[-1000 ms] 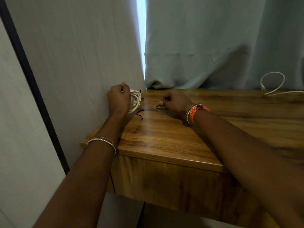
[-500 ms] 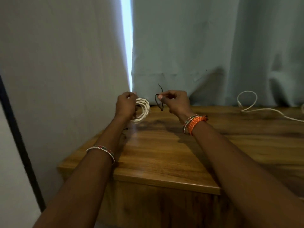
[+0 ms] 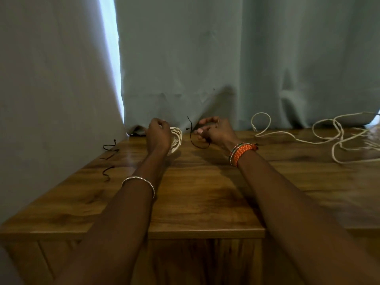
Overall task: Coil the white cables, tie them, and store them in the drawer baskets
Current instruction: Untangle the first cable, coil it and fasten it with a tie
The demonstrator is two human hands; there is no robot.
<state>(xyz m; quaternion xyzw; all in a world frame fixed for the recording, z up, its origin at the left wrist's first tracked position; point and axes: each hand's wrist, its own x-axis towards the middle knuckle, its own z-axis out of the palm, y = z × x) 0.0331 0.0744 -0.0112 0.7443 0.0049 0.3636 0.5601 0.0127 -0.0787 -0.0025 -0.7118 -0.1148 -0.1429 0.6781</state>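
Two hands, left hand [image 3: 158, 135] half-hiding coiled cable [image 3: 177, 137]

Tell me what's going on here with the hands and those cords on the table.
A person is bundling white cords at a wooden table. The left hand grips a coiled white cord, held up near the curtain. The right hand pinches a thin black tie, not yet wrapped around the coil. More black ties lie on the table's left side, and loose white cord sprawls uncoiled to the right.
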